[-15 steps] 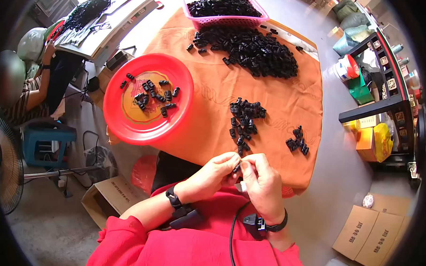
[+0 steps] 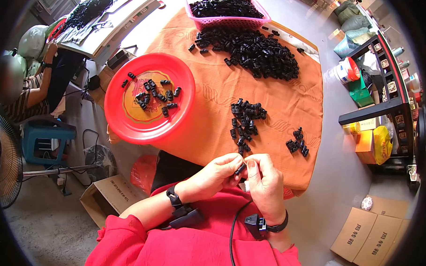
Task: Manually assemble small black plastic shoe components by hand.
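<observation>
Part (1, blk) in L hand, R hand beside.

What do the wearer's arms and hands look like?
The left hand and right hand are ungloved. Loose red sleeves end near the elbows. Each arm has a black wristband with a dark device close by; a black cable runs between the devices.

left grip: pinched | right grip: curled | forearms: angled inward
</observation>
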Demonstrator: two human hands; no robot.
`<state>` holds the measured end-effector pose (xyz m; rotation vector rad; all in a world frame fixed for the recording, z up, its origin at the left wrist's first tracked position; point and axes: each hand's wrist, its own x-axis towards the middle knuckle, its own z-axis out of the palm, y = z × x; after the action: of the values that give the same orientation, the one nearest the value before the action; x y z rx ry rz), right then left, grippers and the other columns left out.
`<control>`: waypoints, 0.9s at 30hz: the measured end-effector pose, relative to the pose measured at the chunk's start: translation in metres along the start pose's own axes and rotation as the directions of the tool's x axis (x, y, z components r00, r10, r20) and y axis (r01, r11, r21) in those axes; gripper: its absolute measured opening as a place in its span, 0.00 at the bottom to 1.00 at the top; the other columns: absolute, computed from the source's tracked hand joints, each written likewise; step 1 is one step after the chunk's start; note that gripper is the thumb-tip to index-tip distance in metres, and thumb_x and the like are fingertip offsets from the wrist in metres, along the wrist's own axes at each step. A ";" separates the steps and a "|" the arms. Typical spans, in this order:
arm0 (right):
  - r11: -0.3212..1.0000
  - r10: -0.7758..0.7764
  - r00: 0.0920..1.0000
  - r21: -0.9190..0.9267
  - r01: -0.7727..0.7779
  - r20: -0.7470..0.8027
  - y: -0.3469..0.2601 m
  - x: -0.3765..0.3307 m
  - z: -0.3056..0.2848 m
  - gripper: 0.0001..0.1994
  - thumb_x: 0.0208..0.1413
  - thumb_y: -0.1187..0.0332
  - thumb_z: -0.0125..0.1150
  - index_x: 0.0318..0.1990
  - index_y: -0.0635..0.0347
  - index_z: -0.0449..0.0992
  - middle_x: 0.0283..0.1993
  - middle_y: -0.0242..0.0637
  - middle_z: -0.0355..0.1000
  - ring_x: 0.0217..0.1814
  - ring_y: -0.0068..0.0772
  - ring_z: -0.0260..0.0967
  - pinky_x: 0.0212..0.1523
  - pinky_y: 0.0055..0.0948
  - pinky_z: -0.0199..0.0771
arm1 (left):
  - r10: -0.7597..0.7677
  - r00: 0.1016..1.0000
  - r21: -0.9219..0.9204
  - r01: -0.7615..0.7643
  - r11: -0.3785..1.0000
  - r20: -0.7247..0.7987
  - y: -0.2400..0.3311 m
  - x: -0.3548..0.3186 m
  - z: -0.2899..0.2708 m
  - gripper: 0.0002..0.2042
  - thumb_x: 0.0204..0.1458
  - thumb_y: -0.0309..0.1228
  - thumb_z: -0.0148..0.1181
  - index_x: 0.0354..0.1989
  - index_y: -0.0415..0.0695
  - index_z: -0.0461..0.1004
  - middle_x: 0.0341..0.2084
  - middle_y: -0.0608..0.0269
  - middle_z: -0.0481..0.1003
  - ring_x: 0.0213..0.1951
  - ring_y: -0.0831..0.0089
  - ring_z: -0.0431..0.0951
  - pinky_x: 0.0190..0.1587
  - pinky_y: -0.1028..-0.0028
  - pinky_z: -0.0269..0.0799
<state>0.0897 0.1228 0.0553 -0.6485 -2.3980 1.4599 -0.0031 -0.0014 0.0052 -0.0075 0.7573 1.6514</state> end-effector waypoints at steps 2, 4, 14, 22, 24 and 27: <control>0.995 -0.063 0.996 -0.071 0.068 0.069 -0.006 0.001 -0.002 0.04 0.64 0.69 0.56 0.39 0.60 0.72 0.22 0.36 0.75 0.20 0.27 0.73 0.21 0.28 0.69 | 0.007 1.000 -0.037 -0.006 0.999 0.018 -0.003 0.001 -0.005 0.11 0.63 0.40 0.54 0.33 0.48 0.65 0.28 0.71 0.66 0.32 0.80 0.67 0.36 0.75 0.68; 0.995 -0.045 0.995 -0.088 0.053 0.087 -0.008 0.000 -0.005 0.04 0.64 0.69 0.56 0.39 0.59 0.72 0.22 0.36 0.75 0.20 0.27 0.73 0.21 0.27 0.70 | -0.006 1.000 -0.020 0.006 1.000 0.022 -0.002 0.001 -0.005 0.11 0.63 0.40 0.54 0.33 0.48 0.65 0.27 0.71 0.66 0.32 0.80 0.67 0.36 0.76 0.68; 0.995 0.053 0.994 0.081 -0.061 0.097 0.003 0.000 -0.005 0.04 0.65 0.72 0.53 0.40 0.62 0.72 0.26 0.37 0.76 0.21 0.26 0.74 0.21 0.26 0.71 | -0.051 0.988 -0.061 0.060 0.996 0.144 0.001 0.003 -0.008 0.11 0.63 0.39 0.53 0.36 0.44 0.71 0.26 0.70 0.67 0.30 0.80 0.67 0.31 0.80 0.60; 0.975 0.156 0.987 0.153 -0.160 0.038 0.022 0.011 -0.010 0.05 0.65 0.71 0.54 0.39 0.64 0.72 0.22 0.28 0.67 0.20 0.15 0.64 0.22 0.21 0.67 | 0.031 0.994 -0.118 -0.018 0.993 0.107 0.009 0.006 -0.022 0.13 0.64 0.39 0.51 0.40 0.40 0.72 0.32 0.64 0.74 0.34 0.73 0.77 0.33 0.75 0.72; 0.969 0.188 0.982 0.160 -0.189 0.022 0.028 0.015 -0.013 0.05 0.65 0.72 0.54 0.39 0.64 0.72 0.22 0.27 0.67 0.20 0.14 0.63 0.21 0.21 0.67 | 0.041 0.991 -0.214 -0.012 0.977 0.131 0.017 0.007 -0.027 0.14 0.64 0.39 0.50 0.41 0.39 0.71 0.33 0.61 0.75 0.36 0.70 0.79 0.35 0.74 0.74; 0.972 0.179 0.984 0.155 -0.178 0.006 0.035 0.017 -0.014 0.05 0.66 0.71 0.53 0.39 0.63 0.72 0.21 0.26 0.66 0.20 0.13 0.63 0.21 0.20 0.66 | 0.098 0.980 -0.261 -0.050 0.964 0.175 0.020 0.011 -0.034 0.14 0.63 0.38 0.49 0.42 0.38 0.72 0.36 0.58 0.76 0.39 0.65 0.79 0.38 0.72 0.77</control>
<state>0.0895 0.1566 0.0303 -0.8481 -2.2401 1.6913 -0.0369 -0.0083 -0.0163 -0.0073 0.4026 1.7840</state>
